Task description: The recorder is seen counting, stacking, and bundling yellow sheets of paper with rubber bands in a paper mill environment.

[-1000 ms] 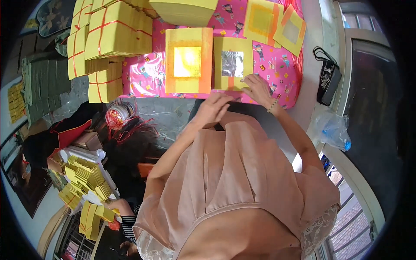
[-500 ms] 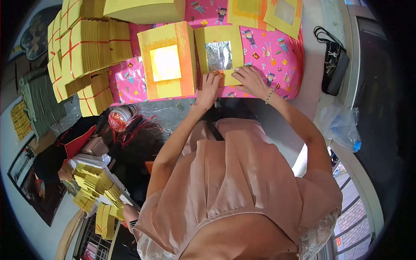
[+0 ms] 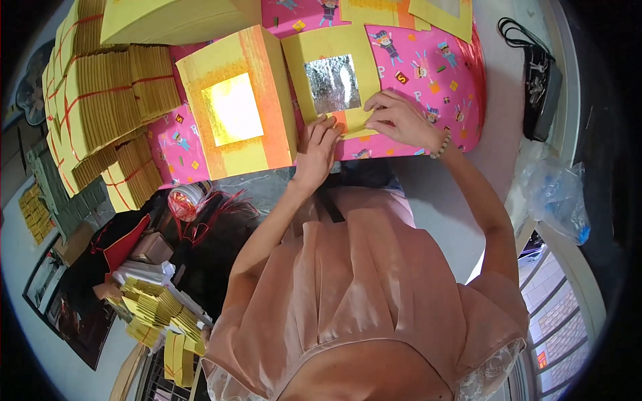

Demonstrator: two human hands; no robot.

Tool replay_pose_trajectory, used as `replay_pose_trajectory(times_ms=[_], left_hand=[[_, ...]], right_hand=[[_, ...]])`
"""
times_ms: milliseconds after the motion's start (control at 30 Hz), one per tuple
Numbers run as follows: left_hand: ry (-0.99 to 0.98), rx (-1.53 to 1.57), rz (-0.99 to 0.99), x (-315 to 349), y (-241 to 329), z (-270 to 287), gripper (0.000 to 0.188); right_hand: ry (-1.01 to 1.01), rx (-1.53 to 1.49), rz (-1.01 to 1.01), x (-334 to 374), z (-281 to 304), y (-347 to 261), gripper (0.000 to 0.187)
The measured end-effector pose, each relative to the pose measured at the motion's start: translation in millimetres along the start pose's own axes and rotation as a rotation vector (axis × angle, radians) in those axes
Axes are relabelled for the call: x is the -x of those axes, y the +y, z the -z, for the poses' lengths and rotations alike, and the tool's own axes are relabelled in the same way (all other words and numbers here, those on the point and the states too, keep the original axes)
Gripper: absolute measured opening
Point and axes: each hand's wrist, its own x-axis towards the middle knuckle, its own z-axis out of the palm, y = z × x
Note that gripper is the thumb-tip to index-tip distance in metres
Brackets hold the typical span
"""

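Observation:
A yellow paper sheet (image 3: 366,73) with a silver foil square (image 3: 332,83) lies on the pink patterned cover, directly before me. My left hand (image 3: 317,148) has its curled fingers closed on the sheet's near edge, at the left corner. My right hand (image 3: 405,121) holds the near right side, with thumb and forefinger drawn close together on the paper. Between the hands the near edge looks slightly folded up, showing a bit of orange. Left of the sheet stands a thick stack of yellow paper (image 3: 278,113), its top sheet bearing a shiny gold square and orange bands.
Bundles of yellow paper (image 3: 100,87) tied with red string pile up at the left. More yellow sheets (image 3: 445,17) lie at the far side of the pink cover (image 3: 461,87). A black pouch with keys (image 3: 540,87) and a clear plastic bag (image 3: 555,197) are at the right.
The view has shifted a little. My right hand's fingers have gone from lying fairly flat at the sheet's corner to a bent, pinching hold. The left hand stays at the near edge.

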Motion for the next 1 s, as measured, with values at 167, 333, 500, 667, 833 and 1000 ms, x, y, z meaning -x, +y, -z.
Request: replay_pose_trajectory(times_ms=[167,333,500,667,833,1000], left_hand=[[-0.013,0.027,0.044,-0.9,3.0,-0.1,0.021],[0.011,0.033,0.05,-2.3,3.8,-1.9,0.019],[0.034,0.022,0.038,-1.5,4.1,-3.4,0.014],[0.071,-0.027,0.019,-3.9,4.3,-3.6,0.011],[0.121,-0.034,-0.012,-5.0,5.6,-5.0,0.017],[0.141,-0.068,0.02,-13.6,11.9,0.9,0.01]], right_hand=[[0.017,-0.032,-0.015,1.4,-2.9,1.8,0.011],[0.04,-0.013,-0.019,4.0,-7.1,1.1,0.01],[0.073,0.075,-0.006,8.0,-9.1,-3.3,0.011],[0.124,0.216,0.036,18.1,-19.2,-16.5,0.02],[0.198,0.538,0.158,19.0,-25.7,-4.6,0.033],[0.341,0.529,0.308,4.3,-25.8,9.6,0.018]])
